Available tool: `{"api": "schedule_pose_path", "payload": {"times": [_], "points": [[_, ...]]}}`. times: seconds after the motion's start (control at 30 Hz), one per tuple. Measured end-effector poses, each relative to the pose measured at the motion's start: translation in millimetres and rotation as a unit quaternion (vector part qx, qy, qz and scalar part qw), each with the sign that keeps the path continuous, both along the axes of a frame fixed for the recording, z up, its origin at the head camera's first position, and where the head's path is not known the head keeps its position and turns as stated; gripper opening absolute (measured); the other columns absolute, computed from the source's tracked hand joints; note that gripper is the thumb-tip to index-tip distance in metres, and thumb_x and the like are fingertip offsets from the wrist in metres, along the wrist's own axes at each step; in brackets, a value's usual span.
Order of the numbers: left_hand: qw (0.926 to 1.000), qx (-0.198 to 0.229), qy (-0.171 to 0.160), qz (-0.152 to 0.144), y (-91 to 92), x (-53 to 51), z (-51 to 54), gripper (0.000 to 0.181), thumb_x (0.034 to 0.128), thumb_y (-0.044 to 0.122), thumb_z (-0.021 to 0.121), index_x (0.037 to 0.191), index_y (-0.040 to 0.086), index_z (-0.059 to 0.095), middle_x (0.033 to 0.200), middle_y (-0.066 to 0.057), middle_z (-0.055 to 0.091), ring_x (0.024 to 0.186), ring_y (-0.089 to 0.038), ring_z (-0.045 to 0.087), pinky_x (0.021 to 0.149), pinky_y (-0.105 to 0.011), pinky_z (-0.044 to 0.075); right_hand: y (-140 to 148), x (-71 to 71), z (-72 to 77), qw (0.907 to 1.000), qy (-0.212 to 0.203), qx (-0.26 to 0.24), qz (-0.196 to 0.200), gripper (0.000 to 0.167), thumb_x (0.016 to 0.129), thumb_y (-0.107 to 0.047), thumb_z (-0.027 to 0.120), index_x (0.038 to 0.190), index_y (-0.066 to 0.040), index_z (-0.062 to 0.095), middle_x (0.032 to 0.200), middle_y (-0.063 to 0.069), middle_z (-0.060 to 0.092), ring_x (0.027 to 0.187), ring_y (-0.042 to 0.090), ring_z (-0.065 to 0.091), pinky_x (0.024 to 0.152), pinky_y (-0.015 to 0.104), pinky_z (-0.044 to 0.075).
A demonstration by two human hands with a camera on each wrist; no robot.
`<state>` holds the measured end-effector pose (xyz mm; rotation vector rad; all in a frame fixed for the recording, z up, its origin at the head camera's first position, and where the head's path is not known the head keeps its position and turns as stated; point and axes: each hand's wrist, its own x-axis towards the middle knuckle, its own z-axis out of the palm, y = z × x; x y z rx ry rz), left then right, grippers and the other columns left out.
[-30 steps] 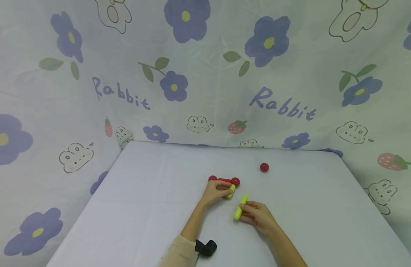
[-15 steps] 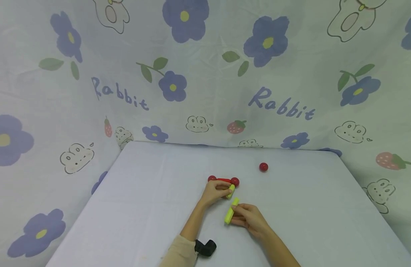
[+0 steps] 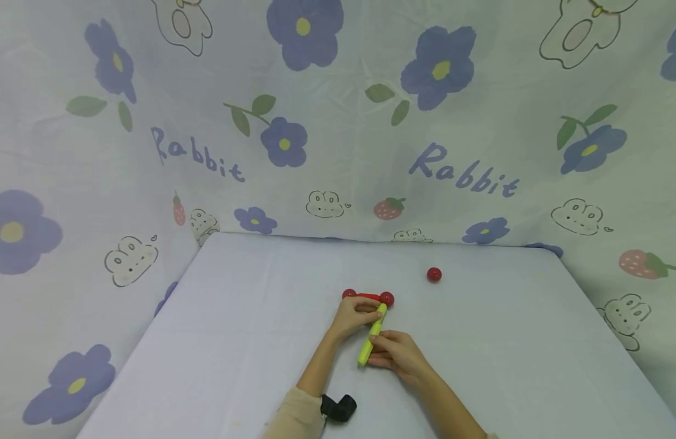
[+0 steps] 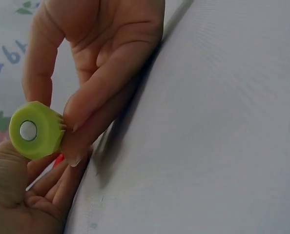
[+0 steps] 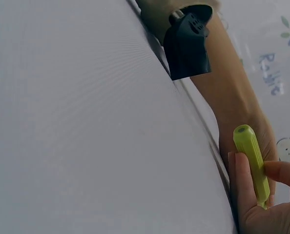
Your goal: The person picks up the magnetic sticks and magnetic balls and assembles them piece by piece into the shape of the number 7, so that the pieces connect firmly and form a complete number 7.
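In the head view, my left hand (image 3: 351,318) pinches a yellow-green stick (image 3: 382,309) beside the right-hand red ball (image 3: 387,299). A red stick (image 3: 369,296) lies between that ball and a second red ball (image 3: 349,294), partly behind my left fingers. My right hand (image 3: 401,355) pinches another yellow-green stick (image 3: 366,351) between thumb and fingers. Its upper end is in line with the left hand's stick; whether they touch I cannot tell. Seen end-on in the left wrist view, a ridged yellow-green stick (image 4: 46,130) has a pale round tip.
A lone red ball (image 3: 434,274) lies farther back on the white-covered table (image 3: 514,341). On the left wrist sits a black camera (image 3: 339,407). A patterned cloth (image 3: 343,158) stands behind the table.
My right hand has moved left with its stick, bringing it from apart up against or close to the left hand's stick. The left hand and red pieces have stayed in place.
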<state>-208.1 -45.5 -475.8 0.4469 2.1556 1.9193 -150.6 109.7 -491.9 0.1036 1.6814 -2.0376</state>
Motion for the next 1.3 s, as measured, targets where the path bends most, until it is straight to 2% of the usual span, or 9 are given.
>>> {"api": "schedule_pose_path", "payload": {"times": [0.2,0.6,0.8,1.03,1.3], "points": [[0.9999,-0.011,0.004,0.001,-0.2,2.2,4.1,0.030,0.0834,0.003,0.068,0.108,-0.013,0.063,0.104,-0.028,0.065,0.095,-0.032,0.066,0.073,-0.026,0.055,-3.4,-2.5,1.0,0.9999,0.000,-0.012,0.011,0.047,0.092,-0.018,0.061,0.116,0.019,0.046,0.084,0.010,0.064,0.077,0.017,0.068,0.074,0.030,0.056],[0.9998,-0.016,0.010,0.002,-0.3,2.6,5.0,0.030,0.0833,0.004,0.069,0.107,-0.013,0.063,0.105,-0.028,0.065,0.095,-0.033,0.066,0.075,-0.028,0.055,-7.9,-7.6,3.8,0.9997,-0.022,-0.003,0.007,0.038,0.091,-0.018,0.060,0.111,0.011,0.047,0.080,0.010,0.063,0.072,0.017,0.068,0.071,0.032,0.057],[0.9998,-0.020,0.007,0.005,-0.1,3.1,6.3,0.030,0.0833,0.004,0.069,0.107,-0.013,0.063,0.104,-0.028,0.065,0.095,-0.034,0.066,0.075,-0.028,0.055,-8.2,-8.1,4.6,0.9995,-0.029,0.008,0.008,0.042,0.090,-0.020,0.062,0.113,0.011,0.045,0.080,0.011,0.064,0.070,0.018,0.069,0.070,0.032,0.057],[0.9997,-0.021,0.008,0.010,-0.3,3.3,6.5,0.030,0.0821,0.004,0.070,0.107,-0.013,0.063,0.102,-0.028,0.066,0.093,-0.032,0.067,0.073,-0.027,0.055,-8.4,-8.3,5.3,0.9989,-0.033,0.016,0.030,0.047,0.090,-0.019,0.062,0.119,0.014,0.044,0.083,0.011,0.064,0.070,0.018,0.068,0.072,0.034,0.057],[0.9998,-0.017,0.008,0.011,-0.2,3.6,6.9,0.030,0.0822,0.003,0.070,0.106,-0.014,0.063,0.102,-0.028,0.066,0.092,-0.032,0.067,0.073,-0.026,0.055,-9.0,-8.4,5.6,0.9988,-0.038,0.018,0.025,0.047,0.090,-0.020,0.062,0.119,0.014,0.045,0.083,0.011,0.064,0.071,0.018,0.068,0.072,0.034,0.057]]}}
